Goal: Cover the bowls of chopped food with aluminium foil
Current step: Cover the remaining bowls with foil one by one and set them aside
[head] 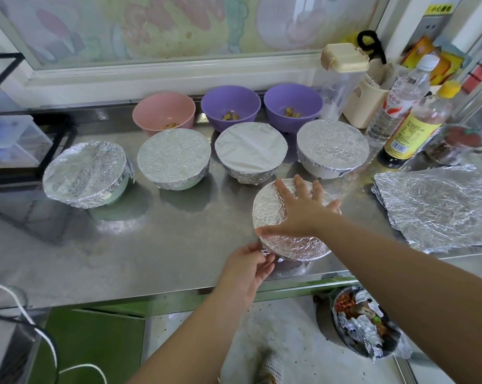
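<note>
A: So, which bowl is in hand?

B: The foil-wrapped bowl (295, 245) nearest the front edge of the counter (151, 245), just in front of the row of four covered bowls (174, 159). The right grip (300, 209) lies open and flat on the foil top, fingers spread. The left grip (248, 263) pinches the foil hem (267, 254) low on the near-left side.

A: What makes this crimp a good one?

B: I'd let the flat palm do the anchoring, pressing lightly so the sheet is taut and the bowl doesn't skate on the steel. The pinching fingers then tuck the hem in under the rim, a little at a time, working round the wall rather than yanking in one place. This foil is already crinkled and would likely tear.

A: Any risk?

B: The bowl sits close to the counter's lip, so a sideways shove could send it off. Press down, not out.

A: And after?

B: The pink bowl (163, 112) and two purple bowls (230, 106) at the back stand uncovered. A spare foil sheet (439, 206) lies to the right.
</note>
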Available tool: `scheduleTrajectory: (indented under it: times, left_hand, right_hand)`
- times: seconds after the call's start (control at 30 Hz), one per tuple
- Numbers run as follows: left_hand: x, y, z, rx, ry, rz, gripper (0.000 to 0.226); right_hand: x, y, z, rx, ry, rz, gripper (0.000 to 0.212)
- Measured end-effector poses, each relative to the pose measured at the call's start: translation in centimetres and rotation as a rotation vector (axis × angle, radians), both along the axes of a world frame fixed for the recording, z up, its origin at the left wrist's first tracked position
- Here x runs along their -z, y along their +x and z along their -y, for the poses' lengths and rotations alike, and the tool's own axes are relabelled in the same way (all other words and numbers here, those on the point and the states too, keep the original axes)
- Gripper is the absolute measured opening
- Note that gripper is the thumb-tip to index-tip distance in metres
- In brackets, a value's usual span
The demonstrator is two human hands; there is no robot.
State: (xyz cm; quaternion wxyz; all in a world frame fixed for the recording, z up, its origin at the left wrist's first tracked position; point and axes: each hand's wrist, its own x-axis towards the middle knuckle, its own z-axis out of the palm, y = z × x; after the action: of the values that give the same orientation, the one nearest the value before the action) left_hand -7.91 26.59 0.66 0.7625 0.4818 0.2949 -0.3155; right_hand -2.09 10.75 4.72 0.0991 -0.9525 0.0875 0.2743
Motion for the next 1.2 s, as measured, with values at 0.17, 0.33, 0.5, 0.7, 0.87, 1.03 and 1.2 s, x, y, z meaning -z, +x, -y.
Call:
scheduleTrajectory:
  times: [0.17,0.33,0.5,0.7,0.87,1.03,1.2]
  left_hand:
    - [1.0,-0.3,-0.7,0.080,0.051,-0.026,0.009]
    - [2.0,-1.1,-0.3,0.099,0.026,-0.104,0.009]
    - [2.6,-1.8,0.4,0.160,0.012,-0.084,0.021]
    - [2.2,-0.9,1.4,0.161,0.038,-0.041,0.011]
    - [1.7,-0.4,1.8,0.125,0.060,-0.068,0.012]
    - [-0.2,-0.3,2.1,0.052,-0.055,-0.183,0.013]
    - [-1.9,1.2,1.9,-0.161,-0.404,-0.306,0.041]
  right_hand:
    - [0.1,-0.1,0.0,0.006,0.011,-0.003,0.136]
    - [0.1,-0.1,0.1,0.001,0.007,-0.004,0.137]
    - [0.0,-0.1,0.1,-0.003,0.004,-0.007,0.137]
    - [0.0,-0.1,0.0,-0.006,-0.003,-0.007,0.137]
    - [0.0,-0.1,0.0,-0.009,-0.007,-0.005,0.137]
    - [0.2,-0.1,0.0,-0.009,-0.007,0.003,0.137]
    - [0.2,-0.1,0.0,-0.008,-0.004,0.003,0.135]
